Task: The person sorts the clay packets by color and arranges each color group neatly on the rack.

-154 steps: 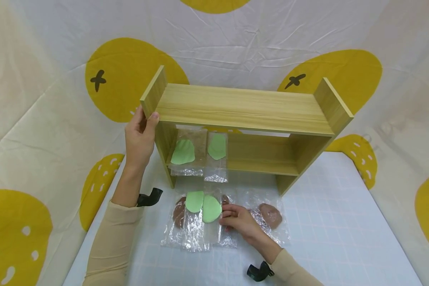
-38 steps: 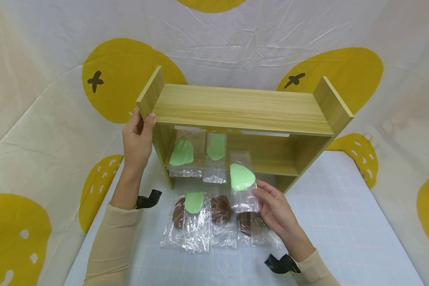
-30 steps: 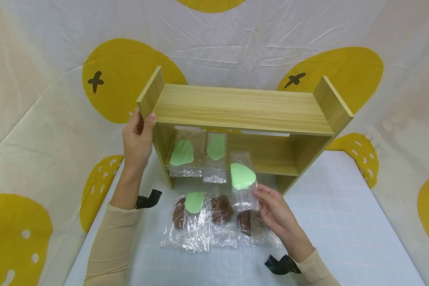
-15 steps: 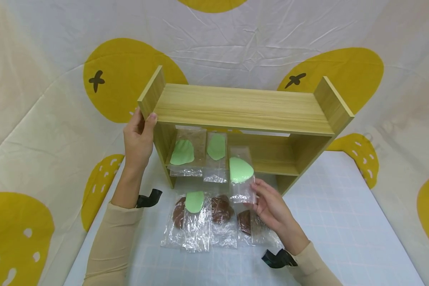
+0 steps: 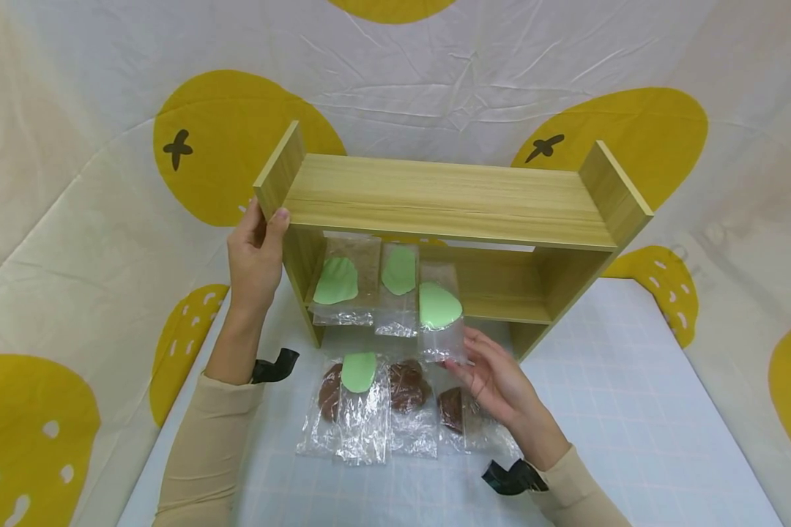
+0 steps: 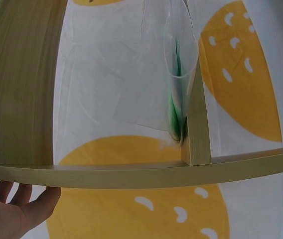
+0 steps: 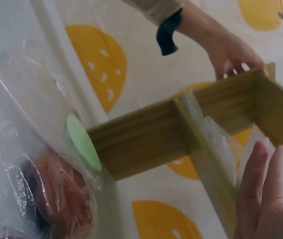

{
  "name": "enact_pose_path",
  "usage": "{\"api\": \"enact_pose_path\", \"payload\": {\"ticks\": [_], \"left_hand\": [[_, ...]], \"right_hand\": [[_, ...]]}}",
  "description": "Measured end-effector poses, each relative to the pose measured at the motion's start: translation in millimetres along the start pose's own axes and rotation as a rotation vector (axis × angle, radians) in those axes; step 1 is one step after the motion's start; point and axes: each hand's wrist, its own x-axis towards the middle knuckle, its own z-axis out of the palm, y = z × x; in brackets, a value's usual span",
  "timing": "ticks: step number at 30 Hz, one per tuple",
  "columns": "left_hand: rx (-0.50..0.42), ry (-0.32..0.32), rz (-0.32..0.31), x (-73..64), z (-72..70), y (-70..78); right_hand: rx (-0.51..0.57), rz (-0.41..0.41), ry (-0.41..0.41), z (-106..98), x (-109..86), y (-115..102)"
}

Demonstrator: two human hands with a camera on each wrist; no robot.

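Two bags (image 5: 398, 272) already rested in the rack (image 5: 448, 199); right grip (image 5: 497, 380) pinched a third bag (image 5: 440, 309) at their three o'clock; left grip (image 5: 253, 267) clasped the rack's nine-o'clock side; more bags (image 5: 364, 424) seemingly awaited shelving, table (image 5: 633, 410), six o'clock

1. The left hand (image 6: 17, 214) sits at the lower left, its fingers meeting the edge of a long wooden side board (image 6: 121, 177).
2. A broad wooden board (image 6: 22, 84) and a narrower crosswise board (image 6: 200, 134) both join it.
3. Beside the narrower one is a clear plastic bag (image 6: 179, 67) with a green piece (image 6: 174, 119) inside.
4. Behind is white cloth (image 6: 86, 99) with yellow shapes (image 6: 96, 214).
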Motion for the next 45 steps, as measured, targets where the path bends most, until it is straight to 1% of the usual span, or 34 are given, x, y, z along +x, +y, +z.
{"api": "enact_pose_path", "payload": {"ticks": [2,6,10,15,17,21,23,27,30,35,38,45], "left_hand": [[0.014,0.0,0.005,1.9,-2.1,-6.8],[0.009,0.002,0.004,6.0,-6.2,-23.0],[0.002,0.001,-0.001,7.8,-8.4,-30.5],[-0.013,0.003,0.003,8.1,-9.4,-31.8],[-0.01,0.005,0.008,8.3,-9.3,-31.7],[-0.001,0.005,0.019,8.9,-8.6,-31.0],[0.002,0.002,0.021,9.1,-8.2,-30.8],[-0.013,0.005,0.022,8.7,-7.9,-30.8],[-0.023,0.007,0.022,8.4,-7.9,-31.1],[-0.021,0.0,0.023,7.5,-8.2,-28.8],[-0.014,0.001,0.021,7.1,-8.1,-27.8],[-0.007,0.013,0.02,7.4,-8.6,-29.4]], "right_hand": [[0.017,-0.007,0.002,0.3,0.7,-0.6],[0.061,-0.011,-0.009,-1.0,3.7,-1.2],[0.09,-0.005,-0.014,-1.8,7.1,-1.0],[0.038,0.001,0.021,-1.7,7.3,-0.5],[0.002,-0.011,0.038,-2.0,7.6,-0.1],[-0.078,-0.055,0.036,-3.0,10.4,0.7],[-0.099,-0.068,0.034,-3.9,12.0,1.3],[-0.087,-0.075,0.046,-4.9,15.3,2.5],[-0.061,-0.071,0.072,-5.3,18.6,3.3],[-0.036,-0.065,0.097,-4.9,20.7,3.5],[-0.075,-0.062,0.098,-5.0,19.5,4.4],[-0.307,-0.04,0.101,-9.6,15.0,12.3]]}}
